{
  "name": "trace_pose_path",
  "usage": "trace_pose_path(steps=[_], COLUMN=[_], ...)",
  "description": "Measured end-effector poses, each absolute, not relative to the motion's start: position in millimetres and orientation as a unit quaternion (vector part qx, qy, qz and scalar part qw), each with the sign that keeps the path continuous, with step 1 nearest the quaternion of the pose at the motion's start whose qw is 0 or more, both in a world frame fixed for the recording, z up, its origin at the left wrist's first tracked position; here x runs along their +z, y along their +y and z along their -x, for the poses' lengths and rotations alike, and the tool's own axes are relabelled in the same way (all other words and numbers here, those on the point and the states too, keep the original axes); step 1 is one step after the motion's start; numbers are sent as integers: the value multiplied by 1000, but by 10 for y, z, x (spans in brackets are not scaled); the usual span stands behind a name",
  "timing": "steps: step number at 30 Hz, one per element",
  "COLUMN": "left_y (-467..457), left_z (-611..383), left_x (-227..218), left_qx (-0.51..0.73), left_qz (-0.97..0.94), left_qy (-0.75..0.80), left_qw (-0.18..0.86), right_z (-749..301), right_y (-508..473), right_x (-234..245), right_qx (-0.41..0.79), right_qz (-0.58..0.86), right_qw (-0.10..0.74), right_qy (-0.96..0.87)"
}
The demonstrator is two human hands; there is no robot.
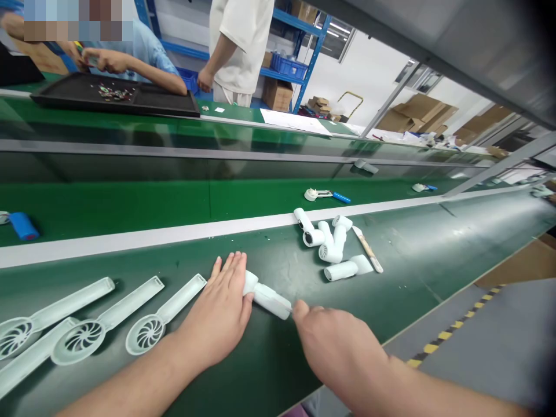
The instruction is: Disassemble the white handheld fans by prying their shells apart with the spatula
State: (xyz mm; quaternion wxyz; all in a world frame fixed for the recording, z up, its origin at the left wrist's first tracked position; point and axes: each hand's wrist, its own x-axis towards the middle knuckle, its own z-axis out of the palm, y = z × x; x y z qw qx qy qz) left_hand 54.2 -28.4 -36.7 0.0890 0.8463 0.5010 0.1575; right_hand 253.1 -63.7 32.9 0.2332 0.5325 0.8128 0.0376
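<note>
A pale mint handheld fan point(271, 298) lies on the green bench with its handle pointing right. My left hand point(226, 307) presses it down, fingers stretched over the head end and thumb against its side. Closed at the handle's tip is my right hand point(334, 341); a thin bit shows between fingers and handle, but what it belongs to is hidden in the fist. Left of my left hand lie several open fan shell halves with round spiral grilles, the nearest shell half point(145, 333) beside my forearm. Beyond the fan sit several assembled fans, one assembled fan point(347, 269) lying apart.
A knife-like tool with a tan handle point(369, 252) lies by the assembled fans. On the green belt behind are a part with a blue battery point(341, 197) and another blue battery point(24, 226). Across the belt, a seated person's arms point(147, 72) rest over a black tray point(152, 101); another person stands.
</note>
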Motion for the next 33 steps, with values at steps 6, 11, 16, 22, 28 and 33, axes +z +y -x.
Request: trace_pose_path(steps=[6, 11, 16, 22, 28, 33], left_y=[-259, -221, -172, -145, -158, -152], left_z=[-569, -582, -621, -583, -613, -651], left_x=[-347, -320, -316, -355, -347, -338], left_qx=[160, 167, 208, 222, 191, 172], left_qz=[-843, -829, -787, -783, -805, -808], left_qy=[502, 518, 563, 573, 555, 557], left_qw=[102, 129, 142, 101, 86, 84], right_z=[-2560, -2511, -2482, -2533, -2701, -2490], right_y=[-678, -555, -449, -491, -553, -145], right_x=[297, 317, 424, 484, 431, 747], right_qx=[38, -7, 18, 86, 57, -19], right_qz=[-516, -518, -452, -323, -519, -464], right_qw=[240, 277, 314, 286, 215, 298], right_qy=[821, 810, 835, 898, 825, 834])
